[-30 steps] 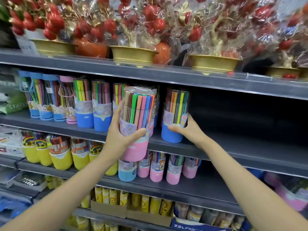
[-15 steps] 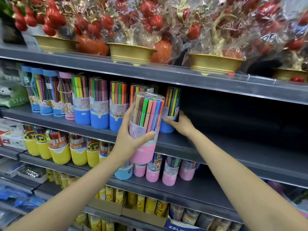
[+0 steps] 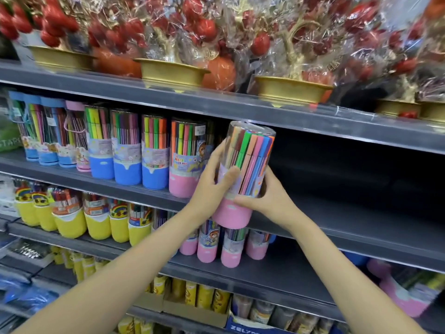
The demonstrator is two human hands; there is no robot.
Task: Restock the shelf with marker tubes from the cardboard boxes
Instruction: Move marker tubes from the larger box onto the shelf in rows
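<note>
A clear marker tube with a pink base (image 3: 245, 165) is tilted in front of the grey middle shelf (image 3: 337, 213). My left hand (image 3: 212, 182) grips its left side and my right hand (image 3: 267, 196) cups its lower right side. Just left of it, a pink-based tube (image 3: 185, 160) stands on the shelf at the end of a row of blue-based tubes (image 3: 127, 145). The tube's pink base hangs a little below the shelf's front edge. No cardboard box of tubes is in sight.
The middle shelf is dark and bare to the right of the held tube. Wrapped red-fruit ornaments in gold bowls (image 3: 168, 71) fill the shelf above. Yellow-based tubes (image 3: 69, 220) and small pink-based tubes (image 3: 231, 244) stand on the shelf below.
My right hand left the tube it was pushing back on the shelf and came onto the held pink-based tube. The held tube moved right and up toward the shelf gap.
</note>
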